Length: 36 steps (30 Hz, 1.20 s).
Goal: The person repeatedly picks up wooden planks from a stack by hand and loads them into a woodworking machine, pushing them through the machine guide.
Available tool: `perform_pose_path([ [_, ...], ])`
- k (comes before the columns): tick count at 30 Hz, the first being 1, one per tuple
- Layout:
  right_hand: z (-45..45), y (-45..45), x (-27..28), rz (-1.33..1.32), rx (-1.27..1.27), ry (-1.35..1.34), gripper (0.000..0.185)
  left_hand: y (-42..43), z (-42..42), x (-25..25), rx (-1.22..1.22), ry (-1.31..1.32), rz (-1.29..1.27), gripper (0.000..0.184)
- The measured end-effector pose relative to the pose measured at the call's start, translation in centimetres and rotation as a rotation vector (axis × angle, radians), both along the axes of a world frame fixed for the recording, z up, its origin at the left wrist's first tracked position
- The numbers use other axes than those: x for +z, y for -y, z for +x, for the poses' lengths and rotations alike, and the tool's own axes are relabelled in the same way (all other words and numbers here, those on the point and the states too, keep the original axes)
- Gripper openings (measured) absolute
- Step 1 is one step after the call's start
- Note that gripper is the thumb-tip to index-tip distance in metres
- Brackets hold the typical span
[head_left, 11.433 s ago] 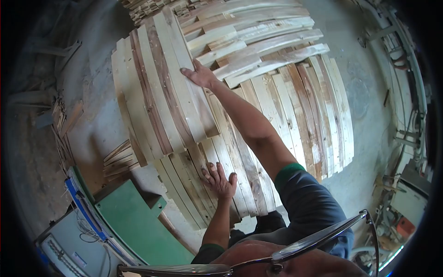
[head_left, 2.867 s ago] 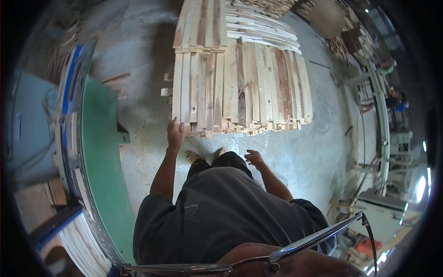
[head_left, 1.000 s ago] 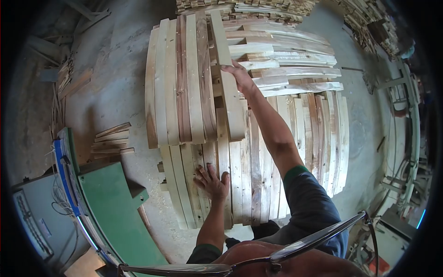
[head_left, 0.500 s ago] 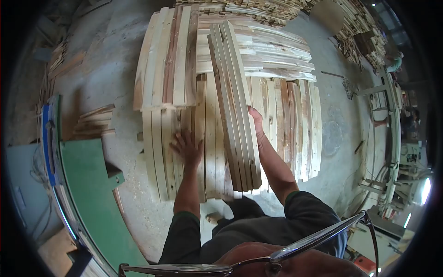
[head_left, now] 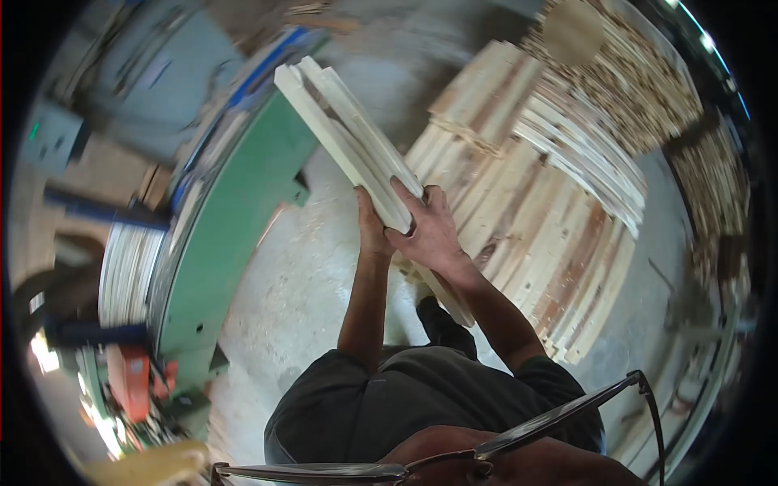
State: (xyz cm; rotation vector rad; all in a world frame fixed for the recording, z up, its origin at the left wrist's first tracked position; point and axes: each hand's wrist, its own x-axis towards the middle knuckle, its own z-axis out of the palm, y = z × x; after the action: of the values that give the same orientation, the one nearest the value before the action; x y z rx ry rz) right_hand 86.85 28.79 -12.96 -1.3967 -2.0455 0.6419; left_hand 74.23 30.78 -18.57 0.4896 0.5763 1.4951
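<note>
Several pale wooden strips [head_left: 354,134] form a bundle that I hold up in front of my body, slanting from upper left to lower right. My left hand [head_left: 373,228] is closed on the bundle's left side. From the right, my right hand [head_left: 431,227] wraps over the strips, with its fingers on their top and edge. The lower end of the bundle passes beneath my right hand and forearm, where part of it is hidden. To the right lies a wide stack of wooden boards [head_left: 527,235], below and apart from my right hand.
A long green machine panel [head_left: 219,219] with a blue rail stands to my left. More cut wood [head_left: 624,73] is piled at the upper right. An orange-red machine part [head_left: 130,385] sits at the lower left. Sawdust lies on the concrete floor [head_left: 284,300].
My view and body have turned left toward the green machine. The bundle has come off the board stack with my right hand. My left hand has left the boards and gripped the bundle.
</note>
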Motion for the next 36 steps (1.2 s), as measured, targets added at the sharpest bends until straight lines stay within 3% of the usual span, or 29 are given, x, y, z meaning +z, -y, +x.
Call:
perform_pose_path([
  [2, -5.5, 3.8, 1.5, 0.100, 0.128, 0.021, 0.090, 4.9, -5.2, 1.9, 0.127, 0.020, 0.064, 0.089],
  [4, -10.2, 8.3, 3.6, 0.176, 0.264, 0.127, 0.093, 9.9, -10.0, 2.6, 0.221, 0.226, 0.191, 0.089],
  [6, -13.9, 13.5, 5.8, 0.113, 0.400, 0.222, 0.094, 14.9, -14.8, 3.1, 0.313, 0.343, 0.226, 0.091],
  [8, -16.3, 18.4, 7.1, 0.196, 0.515, 0.270, 0.091, 20.0, -19.1, 4.1, 0.251, 0.475, 0.435, 0.092],
  [12, -20.3, 27.0, 10.0, 0.134, 0.666, 0.414, 0.090, 29.9, -25.9, 5.8, 0.443, 0.425, 0.499, 0.097],
  [19, -25.8, 35.0, 12.6, 0.357, 0.889, 0.530, 0.089, 40.6, -31.7, 8.7, 0.656, 0.527, 0.602, 0.090],
  [24, -28.6, 36.1, 11.5, 0.421, 0.947, 0.470, 0.087, 43.5, -35.2, 7.8, 0.708, 0.453, 0.688, 0.092],
  [26, -29.5, 35.5, 9.9, 0.407, 0.948, 0.342, 0.088, 43.4, -36.9, 6.5, 0.750, 0.332, 0.677, 0.084],
  [28, -30.6, 34.9, 8.9, 0.408, 0.952, 0.295, 0.090, 42.2, -38.8, 4.4, 1.070, 0.432, 0.518, 0.072],
  [29, -31.4, 34.2, 8.6, 0.366, 0.995, 0.237, 0.092, 41.2, -40.2, 2.8, 1.118, 0.284, 0.546, 0.062],
  [32, -34.2, 31.1, 6.8, 0.240, 1.125, 0.068, 0.093, 41.5, -41.7, 5.8, 0.934, 0.181, 0.395, 0.075],
  [35, -38.3, 28.4, 5.4, 0.050, 1.225, -0.134, 0.094, 41.2, -45.0, 7.8, 0.954, -0.060, 0.323, 0.080],
  [36, -39.6, 27.0, 4.9, -0.064, 1.269, -0.239, 0.094, 40.4, -46.2, 8.9, 1.002, -0.281, 0.323, 0.082],
])
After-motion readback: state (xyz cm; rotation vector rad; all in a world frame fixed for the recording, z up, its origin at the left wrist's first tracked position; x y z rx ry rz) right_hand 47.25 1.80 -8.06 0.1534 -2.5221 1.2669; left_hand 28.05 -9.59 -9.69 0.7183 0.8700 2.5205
